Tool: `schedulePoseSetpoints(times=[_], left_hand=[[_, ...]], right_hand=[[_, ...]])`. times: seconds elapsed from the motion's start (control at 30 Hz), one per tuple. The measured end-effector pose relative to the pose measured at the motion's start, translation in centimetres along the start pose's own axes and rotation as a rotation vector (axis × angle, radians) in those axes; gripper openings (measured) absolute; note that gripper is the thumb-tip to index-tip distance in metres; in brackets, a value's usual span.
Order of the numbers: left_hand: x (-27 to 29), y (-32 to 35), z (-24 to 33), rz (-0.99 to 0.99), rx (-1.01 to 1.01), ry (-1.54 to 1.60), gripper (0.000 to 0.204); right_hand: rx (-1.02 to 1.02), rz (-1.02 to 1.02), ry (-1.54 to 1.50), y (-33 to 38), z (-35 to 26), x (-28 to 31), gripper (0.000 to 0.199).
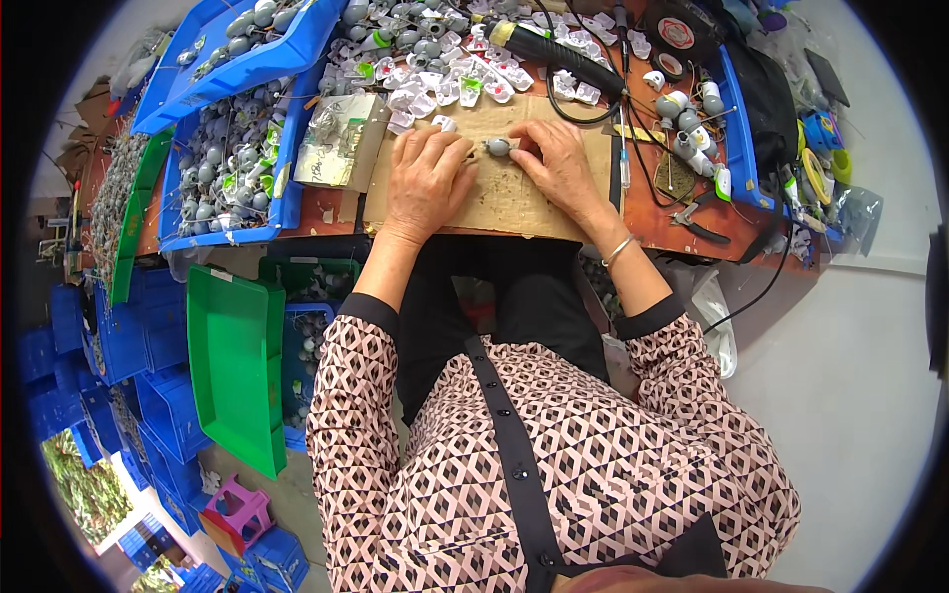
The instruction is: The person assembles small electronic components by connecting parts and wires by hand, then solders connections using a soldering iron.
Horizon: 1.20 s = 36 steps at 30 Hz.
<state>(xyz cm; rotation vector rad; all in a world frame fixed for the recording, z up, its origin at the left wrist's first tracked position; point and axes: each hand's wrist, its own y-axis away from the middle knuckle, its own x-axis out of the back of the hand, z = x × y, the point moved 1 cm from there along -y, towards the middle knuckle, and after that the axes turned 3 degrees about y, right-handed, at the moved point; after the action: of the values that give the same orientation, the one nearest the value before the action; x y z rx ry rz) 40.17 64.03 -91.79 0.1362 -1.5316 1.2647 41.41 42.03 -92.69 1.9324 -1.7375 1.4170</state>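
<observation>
A small grey rounded part (498, 147) lies over the brown cardboard sheet (534, 215). My right hand (565, 168) pinches it from the right between thumb and fingers. To its left, my left hand (425, 180) rests on the cardboard with fingers curled and thumb close to the index finger. Whatever those fingertips hold, if anything, is too small to make out. Just beyond them sits a white plastic piece (444, 124). Dark specks and stains mark the cardboard between my hands.
White plastic pieces (425, 94) pile up behind the cardboard, with a black-handled corded tool (563, 57) among them. Blue bins (222, 237) of grey parts stand left, beside a box (341, 143). Cutting pliers (700, 221) lie right. A green tray (237, 366) is lower left.
</observation>
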Motion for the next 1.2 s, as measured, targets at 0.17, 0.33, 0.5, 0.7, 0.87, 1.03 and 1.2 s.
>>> schedulePoseSetpoints(times=[0.17, 0.33, 0.5, 0.7, 0.87, 1.03, 1.2], left_hand=[[0.2, -0.5, 0.6, -0.064, -0.060, -0.016, 0.042], [-0.3, -0.5, 0.4, -0.064, -0.056, -0.002, 0.041], [-0.5, -0.5, 0.1, -0.058, -0.017, 0.019, 0.036], [0.0, -0.9, 0.3, -0.103, -0.038, 0.060, 0.031], [0.4, -1.1, 0.5, -0.092, -0.034, 0.075, 0.028], [0.1, -0.7, 0.3, -0.078, -0.017, 0.085, 0.026], [0.0, -0.5, 0.1, -0.049, -0.015, 0.093, 0.025]], right_hand=[[0.060, 0.014, -0.196, 0.2, -1.1, -1.1, 0.020], [-0.022, -0.044, -0.336, 0.4, -1.5, -0.9, 0.025], [-0.079, 0.002, -0.410, 0.4, -1.0, -1.4, 0.026], [-0.082, -0.071, -0.458, 0.5, -1.2, -1.0, 0.023], [-0.094, 0.008, -0.415, 0.5, -1.3, -1.1, 0.024], [-0.185, -0.013, -0.462, 0.6, -1.0, -1.3, 0.025], [-0.261, 0.045, -0.488, 0.5, -1.0, -1.1, 0.025]])
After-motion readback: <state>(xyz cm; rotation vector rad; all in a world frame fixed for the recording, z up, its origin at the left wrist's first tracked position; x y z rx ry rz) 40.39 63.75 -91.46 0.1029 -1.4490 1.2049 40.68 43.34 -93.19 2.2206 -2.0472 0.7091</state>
